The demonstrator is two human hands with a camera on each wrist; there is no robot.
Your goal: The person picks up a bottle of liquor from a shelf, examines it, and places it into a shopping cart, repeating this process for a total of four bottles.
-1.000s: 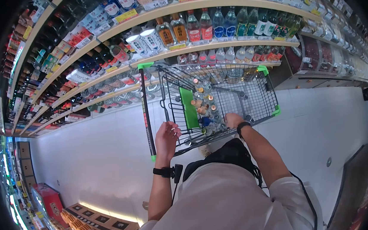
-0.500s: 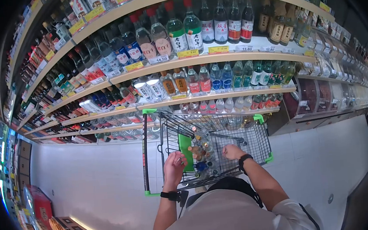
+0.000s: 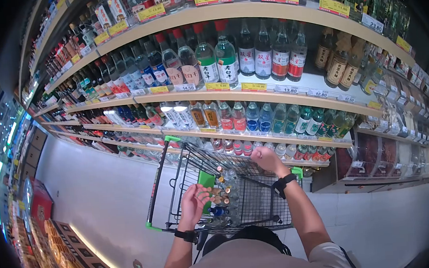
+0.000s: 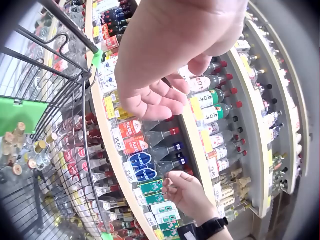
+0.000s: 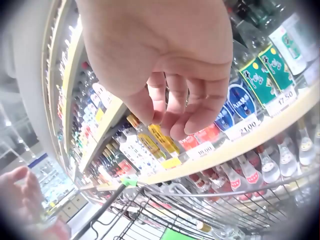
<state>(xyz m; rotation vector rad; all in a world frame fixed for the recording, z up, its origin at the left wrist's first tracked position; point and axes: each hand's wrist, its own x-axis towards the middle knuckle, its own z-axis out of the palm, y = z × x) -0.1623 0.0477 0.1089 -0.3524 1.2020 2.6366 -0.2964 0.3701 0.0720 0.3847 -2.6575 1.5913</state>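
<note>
My right hand (image 3: pixel 269 161) is raised over the far side of the cart (image 3: pixel 258 197), in front of the blue-labelled bottles (image 3: pixel 259 118); its fingers bend loosely with nothing in them, as the right wrist view shows. My left hand (image 3: pixel 194 201) hovers beside the green panel (image 3: pixel 206 187), above the cart's handle end, its fingers loosely bent and empty. Bottles with gold and blue caps (image 3: pixel 223 199) lie in the cart next to that panel. In the left wrist view, my left hand (image 4: pixel 165 65) is large in front of the shelves, with my right hand (image 4: pixel 186 192) below it.
Shelves of bottles with price tags (image 3: pixel 286 89) curve around the far side of the cart. Clear bins (image 3: pixel 372 157) stand at the right. A red case (image 3: pixel 40 200) and packaged goods (image 3: pixel 65 251) are at the lower left, with pale floor (image 3: pixel 95 186) between.
My right hand has risen from over the cart toward the shelf. My left hand stays near the green panel. The view has tilted up, showing more of the upper shelves.
</note>
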